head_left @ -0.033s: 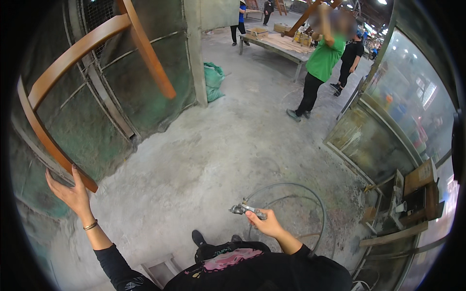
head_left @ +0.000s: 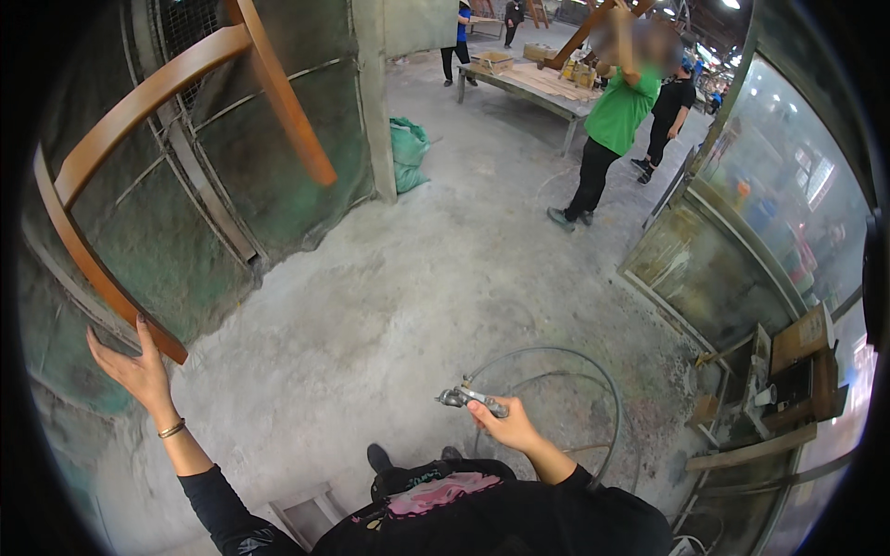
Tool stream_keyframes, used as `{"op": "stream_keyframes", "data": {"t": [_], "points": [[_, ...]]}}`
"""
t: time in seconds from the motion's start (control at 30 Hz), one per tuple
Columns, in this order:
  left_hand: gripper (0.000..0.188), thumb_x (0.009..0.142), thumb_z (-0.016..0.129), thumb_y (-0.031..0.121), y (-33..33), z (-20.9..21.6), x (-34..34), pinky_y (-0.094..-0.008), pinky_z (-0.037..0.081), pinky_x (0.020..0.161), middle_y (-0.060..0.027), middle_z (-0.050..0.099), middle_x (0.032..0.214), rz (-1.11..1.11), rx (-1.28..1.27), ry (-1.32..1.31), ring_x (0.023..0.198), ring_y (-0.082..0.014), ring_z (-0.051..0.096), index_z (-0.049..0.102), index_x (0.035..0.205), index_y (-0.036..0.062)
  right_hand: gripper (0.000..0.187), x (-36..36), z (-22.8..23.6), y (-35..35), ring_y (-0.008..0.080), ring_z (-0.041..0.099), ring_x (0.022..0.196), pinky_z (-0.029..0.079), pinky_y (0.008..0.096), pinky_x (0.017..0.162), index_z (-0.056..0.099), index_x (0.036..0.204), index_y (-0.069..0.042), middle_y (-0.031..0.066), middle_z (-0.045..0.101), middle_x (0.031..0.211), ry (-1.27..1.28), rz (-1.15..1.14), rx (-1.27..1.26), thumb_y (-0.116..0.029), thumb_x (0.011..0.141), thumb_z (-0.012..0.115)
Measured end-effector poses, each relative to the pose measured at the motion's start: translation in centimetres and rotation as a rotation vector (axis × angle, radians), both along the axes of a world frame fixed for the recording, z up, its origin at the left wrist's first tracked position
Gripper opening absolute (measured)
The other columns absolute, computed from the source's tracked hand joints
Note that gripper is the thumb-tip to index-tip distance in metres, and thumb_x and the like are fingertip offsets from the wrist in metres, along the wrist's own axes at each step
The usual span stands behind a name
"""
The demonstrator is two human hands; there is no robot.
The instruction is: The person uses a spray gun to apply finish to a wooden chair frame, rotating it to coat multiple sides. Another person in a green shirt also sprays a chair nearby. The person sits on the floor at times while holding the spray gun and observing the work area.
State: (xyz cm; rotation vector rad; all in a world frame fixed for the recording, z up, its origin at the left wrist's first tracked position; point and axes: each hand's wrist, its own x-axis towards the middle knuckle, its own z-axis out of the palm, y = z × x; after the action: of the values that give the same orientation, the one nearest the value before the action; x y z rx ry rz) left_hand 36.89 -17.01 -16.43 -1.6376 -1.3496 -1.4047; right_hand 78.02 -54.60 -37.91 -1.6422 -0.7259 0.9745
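Observation:
In my right hand (head_left: 505, 422) is a small metal spray gun (head_left: 456, 397), its nozzle pointing left. My fingers wrap round its handle, and a thin dark hose (head_left: 619, 408) loops away from it. On the left hangs a brown wooden frame (head_left: 153, 93), with a curved crosspiece between two long legs, like part of a chair. My left hand (head_left: 139, 371) is raised at the lower end of its nearer leg, fingers spread. One fingertip overlaps the wood; whether the hand presses on it I cannot tell.
Stained, green-tinged panels (head_left: 269, 157) line the left. A green sack (head_left: 408, 153) leans by a post. Beyond, a person in green (head_left: 616, 120) stands near a long worktable (head_left: 528, 93), with others farther back. A glazed panel (head_left: 779, 167) and wooden shelving (head_left: 797, 371) border the right.

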Motion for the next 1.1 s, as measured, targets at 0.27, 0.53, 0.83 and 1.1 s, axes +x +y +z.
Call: {"op": "stream_keyframes", "data": {"t": [0.27, 0.53, 0.83, 1.1], "points": [[0.119, 0.086, 0.079, 0.062, 2.6, -4.6, -5.2, -0.0549, 0.037, 0.119, -0.0334, 0.026, 0.162, -0.065, -0.359, -0.305, 0.148, -0.047, 0.038, 0.017, 0.162, -0.0048, 0.045, -3.2, 1.4, 0.8, 0.005, 0.054, 0.062, 0.044, 0.0256, 0.058, 0.069, 0.078, -0.002, -0.0021, 0.06, 0.064, -0.007, -0.039, 0.093, -0.041, 0.1, 0.073], [0.104, 0.09, 0.081, 0.036, 2.4, -7.1, -3.8, -0.0497, 0.053, 0.103, -0.0271, 0.043, 0.153, -0.509, -0.534, -0.371, 0.132, -0.0389, 0.058, 0.015, 0.163, 0.0017, 0.043, -12.0, 2.7, 5.0, 0.0046, 0.054, 0.065, 0.045, 0.0247, 0.06, 0.071, 0.083, -0.002, -0.0034, 0.061, 0.068, 0.022, 0.02, 0.095, -0.041, 0.1, 0.073], [0.071, 0.094, 0.072, 0.017, 5.5, -8.3, -5.3, -0.0327, 0.055, 0.084, -0.0161, 0.06, 0.131, -0.758, -0.668, -0.708, 0.099, -0.0202, 0.066, 0.032, 0.15, 0.0002, 0.035, -18.6, 6.3, 7.0, 0.003, 0.05, 0.067, 0.043, 0.0236, 0.059, 0.079, 0.104, -0.004, -0.0054, 0.059, 0.07, -0.114, 0.033, 0.073, -0.038, 0.1, 0.074], [0.05, 0.097, 0.07, 0.015, 10.2, -9.3, -9.3, -0.0296, 0.054, 0.073, -0.0107, 0.065, 0.117, -0.928, -0.636, -0.811, 0.09, -0.0152, 0.065, 0.043, 0.138, 0.0014, 0.026, -17.6, 14.0, 7.9, 0.0032, 0.053, 0.066, 0.043, 0.0228, 0.057, 0.08, 0.108, -0.001, -0.0055, 0.062, 0.072, -0.373, -0.2, 0.225, -0.024, 0.095, 0.081]]}}
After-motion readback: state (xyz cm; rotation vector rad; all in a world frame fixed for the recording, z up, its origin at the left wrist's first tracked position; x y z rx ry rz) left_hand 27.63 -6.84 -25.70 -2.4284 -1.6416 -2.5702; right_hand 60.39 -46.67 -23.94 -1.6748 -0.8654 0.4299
